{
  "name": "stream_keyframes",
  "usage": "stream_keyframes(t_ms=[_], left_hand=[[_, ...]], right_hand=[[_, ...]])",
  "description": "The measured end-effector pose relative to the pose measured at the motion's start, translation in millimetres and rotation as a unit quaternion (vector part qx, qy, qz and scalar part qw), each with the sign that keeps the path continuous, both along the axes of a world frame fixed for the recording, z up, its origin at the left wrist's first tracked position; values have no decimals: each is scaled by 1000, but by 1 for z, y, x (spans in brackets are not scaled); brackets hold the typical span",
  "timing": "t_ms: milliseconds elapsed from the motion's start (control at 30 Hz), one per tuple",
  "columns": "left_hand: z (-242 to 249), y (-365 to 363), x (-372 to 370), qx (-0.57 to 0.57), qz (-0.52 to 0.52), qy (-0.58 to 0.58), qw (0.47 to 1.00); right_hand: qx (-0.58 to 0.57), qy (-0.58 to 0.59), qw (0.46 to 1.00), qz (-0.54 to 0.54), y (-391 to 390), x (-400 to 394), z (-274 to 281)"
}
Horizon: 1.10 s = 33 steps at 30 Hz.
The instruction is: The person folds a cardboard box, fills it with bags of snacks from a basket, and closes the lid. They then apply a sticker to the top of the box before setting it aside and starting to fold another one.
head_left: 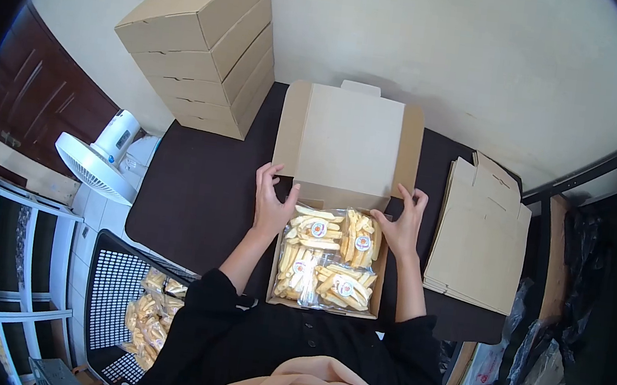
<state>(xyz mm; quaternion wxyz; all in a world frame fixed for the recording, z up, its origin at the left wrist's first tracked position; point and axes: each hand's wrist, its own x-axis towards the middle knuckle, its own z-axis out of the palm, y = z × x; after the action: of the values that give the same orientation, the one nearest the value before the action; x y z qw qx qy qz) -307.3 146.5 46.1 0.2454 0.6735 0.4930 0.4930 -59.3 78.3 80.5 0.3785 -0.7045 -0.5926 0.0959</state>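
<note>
An open cardboard box (380, 277) lies on the dark table in front of me, its lid (351, 140) raised at the back. Inside are several clear packs of pale yellow sticks (344, 286) with round stickers. At the box's back left corner is my left hand (273, 205), fingers apart near the lid's side flap and thumb by the rim. My right hand (402, 224) is at the back right corner, fingers likewise apart by the other flap. Neither hand holds a pack.
Closed boxes (210, 52) are stacked at the back left. Flat cardboard blanks (479, 235) lie on the right of the table (188, 179). A black basket (110, 299) with more packs stands low at the left, near a white fan (103, 161).
</note>
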Motion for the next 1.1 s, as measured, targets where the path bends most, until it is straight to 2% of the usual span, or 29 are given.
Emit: stream_keyframes(t_ms=[33,133,167,200,300,400,433,467,500,533,567,633,667,733,800,833,900,933,967,1000,1033,1067,1100], left_hand=[[3,-4,4,21,23,-69,997],[-6,-2,-5,43,24,-57,997],[-8,-1,-7,35,41,-65,996],[3,-1,-8,34,42,-64,996],[26,1,-9,-96,-30,-112,989],[47,0,-9,-157,-76,-110,978],[56,-3,-11,-198,-101,-100,970],[50,-2,-15,-198,-101,-100,970],[45,0,-17,-164,-117,-49,978],[40,1,-19,-130,-133,3,983],[36,-1,-21,-130,-134,3,982],[53,-13,-22,-161,-173,90,967],[59,-17,-23,-162,-175,91,967],[65,-23,-25,-289,-204,92,931],[54,-30,-24,-265,-210,79,938],[48,-33,-24,-240,-216,67,944],[39,-39,-26,-257,-215,65,940],[36,-41,-27,-274,-214,63,935],[36,-43,-27,-275,-215,62,935],[36,-45,-28,-215,-227,31,949],[36,-47,-29,-155,-237,1,959],[35,-48,-32,-157,-236,0,959],[35,-49,-36,-69,-242,110,962]], right_hand=[[45,23,998,-33,-5,-6,2],[91,24,992,-80,-14,-8,-7],[150,35,983,-97,-16,-12,-8],[149,35,983,-96,-16,-10,-9],[143,49,985,-84,-16,-2,-7],[131,77,986,-76,-22,-5,4],[131,77,986,-75,-23,-5,5],[119,108,984,-72,-26,-4,5],[107,140,982,-69,-27,-6,9],[107,140,982,-69,-29,-8,14],[75,139,985,-66,-32,-10,21],[42,138,987,-65,-36,-12,24],[42,122,991,-45,-37,-12,22],[41,105,993,-25,-39,-7,12],[25,-76,994,68,-41,6,-1],[24,-76,994,69,-43,8,-3],[-170,-38,982,78,-48,9,-3],[-171,-39,981,78,-50,4,6],[-93,-7,994,63,-51,-4,17],[-14,24,998,48,-53,-9,23],[-2,31,998,55,-54,-6,13],[10,38,997,63,-57,-4,2],[15,-9,997,73,-60,-7,9]])
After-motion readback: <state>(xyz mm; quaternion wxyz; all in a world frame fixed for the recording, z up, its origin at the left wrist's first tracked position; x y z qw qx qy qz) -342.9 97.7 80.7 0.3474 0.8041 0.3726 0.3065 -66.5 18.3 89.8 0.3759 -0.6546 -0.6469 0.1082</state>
